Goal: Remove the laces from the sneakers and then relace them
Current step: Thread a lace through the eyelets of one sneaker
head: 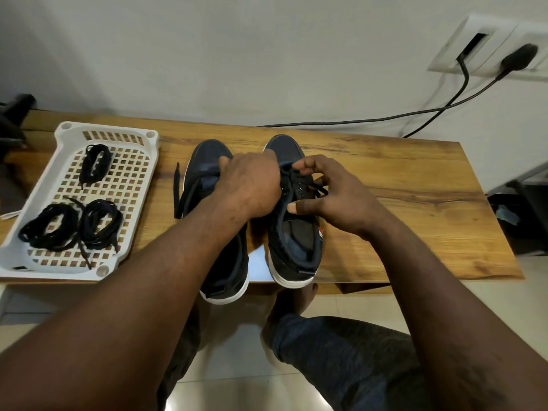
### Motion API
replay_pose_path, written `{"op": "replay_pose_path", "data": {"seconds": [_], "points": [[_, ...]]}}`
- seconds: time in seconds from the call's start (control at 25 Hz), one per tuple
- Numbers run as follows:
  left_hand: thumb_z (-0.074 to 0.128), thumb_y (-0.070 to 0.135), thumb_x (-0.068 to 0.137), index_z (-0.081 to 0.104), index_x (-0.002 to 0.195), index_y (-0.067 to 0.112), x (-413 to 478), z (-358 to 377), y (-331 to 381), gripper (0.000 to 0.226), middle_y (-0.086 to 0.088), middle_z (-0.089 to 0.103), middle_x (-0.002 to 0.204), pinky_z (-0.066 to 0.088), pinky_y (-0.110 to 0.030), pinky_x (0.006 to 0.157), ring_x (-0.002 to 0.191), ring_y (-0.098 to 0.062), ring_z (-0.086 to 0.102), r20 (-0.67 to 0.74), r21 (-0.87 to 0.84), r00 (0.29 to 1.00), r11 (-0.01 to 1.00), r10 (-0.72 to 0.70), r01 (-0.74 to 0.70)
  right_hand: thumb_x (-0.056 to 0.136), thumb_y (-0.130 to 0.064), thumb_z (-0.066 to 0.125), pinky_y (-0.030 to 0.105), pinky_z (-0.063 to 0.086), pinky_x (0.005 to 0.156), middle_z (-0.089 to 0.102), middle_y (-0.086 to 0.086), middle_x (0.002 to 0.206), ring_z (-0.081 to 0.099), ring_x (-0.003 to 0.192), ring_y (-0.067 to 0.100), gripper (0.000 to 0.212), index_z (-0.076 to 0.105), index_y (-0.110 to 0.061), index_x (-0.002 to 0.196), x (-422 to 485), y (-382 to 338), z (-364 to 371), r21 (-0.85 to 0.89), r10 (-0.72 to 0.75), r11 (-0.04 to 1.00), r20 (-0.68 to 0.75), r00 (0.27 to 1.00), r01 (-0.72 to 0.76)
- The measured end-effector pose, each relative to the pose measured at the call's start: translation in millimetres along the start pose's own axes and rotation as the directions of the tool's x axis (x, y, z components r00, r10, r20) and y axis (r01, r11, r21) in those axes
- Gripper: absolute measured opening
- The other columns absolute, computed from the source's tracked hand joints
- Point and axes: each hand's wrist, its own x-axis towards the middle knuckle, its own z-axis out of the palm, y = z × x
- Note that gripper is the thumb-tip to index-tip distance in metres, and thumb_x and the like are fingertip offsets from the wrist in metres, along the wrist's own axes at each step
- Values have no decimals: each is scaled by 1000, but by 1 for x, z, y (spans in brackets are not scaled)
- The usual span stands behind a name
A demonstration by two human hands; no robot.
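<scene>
Right hand [335, 197]: fingers pinch the lace [289, 174] on the right sneaker [293, 244].
Left hand [249, 185]: over the left sneaker [210, 152]; fingers hidden, grasp unclear.
Tray [109, 128]: left, three lace bundles [47, 226].

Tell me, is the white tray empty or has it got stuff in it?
Not empty: three black lace bundles lie in the tray.

Navy sneakers [292, 232] (white soles), black laces [299, 180]
</scene>
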Motion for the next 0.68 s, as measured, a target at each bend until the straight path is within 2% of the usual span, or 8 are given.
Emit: {"op": "replay_pose_path", "data": {"seconds": [0.08,0.16,0.24,0.32,0.44,0.56,0.6,0.68], "points": [[54,14,99,48,122,15,2,-2,-4,24,1,56,90,36,-55,102,96,-28,54,7,-84,1000,996,16,-15,77,-15,87,38,53,96,52,-6,131,56,115,12,64,56,-33,130,1,1,-3,-22,5,1000,-15,1000,-6],[53,14,101,47,117,17,1,-1,-6,18,2,58,94,36,-53,101,97,-28,55,-13,-156,999,986,53,-54,75,-20,84,40,52,97,50,-4,130,52,119,20,59,54,-32,124,3,2,-4,-156,-18,988,-70,997,7],[54,16,102,47,110,22,0,2,-5,12,4,55,94,35,-50,97,99,-27,55,-62,-210,995,973,82,-93,73,-27,80,41,49,91,46,-2,127,44,118,23,52,52,-30,118,4,3,1,-402,-74,916,-189,979,-8],[58,21,99,54,111,23,-1,4,-2,12,0,55,108,36,-52,97,108,-28,53,-110,-129,990,987,85,-99,74,-30,79,39,44,80,46,1,120,44,111,25,46,51,-26,111,5,2,5,-509,-111,856,-340,934,-84],[65,27,96,63,122,20,-5,1,-4,28,-8,50,132,33,-59,103,128,-34,42,-25,140,1000,990,-5,9,77,-32,76,36,39,71,51,4,109,52,97,28,43,49,-20,108,5,0,6,-460,-38,864,-463,886,-204],[67,29,94,66,122,20,-10,-1,-7,30,-10,48,139,29,-64,108,135,-38,34,62,334,994,940,-92,67,80,-35,71,37,41,63,60,4,94,58,84,30,39,49,-18,107,5,4,7,-464,4,852,-460,888,-244],[66,29,94,65,121,22,-9,-1,-7,28,-9,49,137,29,-62,107,134,-37,35,51,299,996,953,-73,54,80,-35,70,37,42,62,63,4,88,61,81,30,37,50,-17,106,6,5,7,-437,23,867,-449,893,-242],[61,32,97,64,117,28,-6,1,-5,21,-4,52,128,31,-55,101,129,-32,38,-35,67,999,998,-6,8,80,-37,68,35,43,61,65,5,84,63,79,30,31,54,-18,101,7,9,7,-385,57,891,-428,902,-239]]}}
